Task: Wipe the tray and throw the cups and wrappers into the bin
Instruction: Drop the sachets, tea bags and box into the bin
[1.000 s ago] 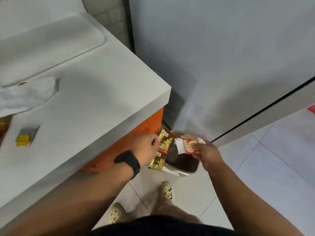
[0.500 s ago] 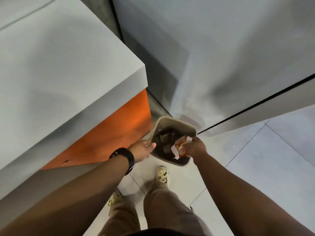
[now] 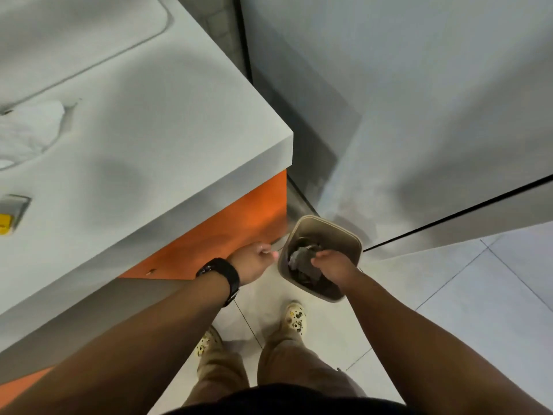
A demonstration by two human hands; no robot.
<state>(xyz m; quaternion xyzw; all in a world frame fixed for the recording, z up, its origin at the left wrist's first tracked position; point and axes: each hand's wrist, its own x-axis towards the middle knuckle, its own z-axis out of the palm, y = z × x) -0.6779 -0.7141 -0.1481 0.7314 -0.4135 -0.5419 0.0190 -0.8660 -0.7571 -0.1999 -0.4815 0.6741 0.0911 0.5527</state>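
A beige bin stands on the floor by the counter's corner, with dark and grey rubbish inside. My right hand hangs over the bin's opening with its fingers pointing down, and no wrapper shows in it. To the left of the bin's rim, my left hand holds nothing, its fingers loosely curled. The grey tray lies on the counter at the far left. A crumpled white cloth lies next to the tray's front edge.
The white counter with its orange front panel stands close on the left. A small yellow and grey item lies at its left edge. Grey walls rise behind the bin, and my feet stand on light floor tiles.
The gold wrappers left my left hand and the red and white wrapper left my right hand; both hands are now empty at the bin. The view swung back toward the counter.
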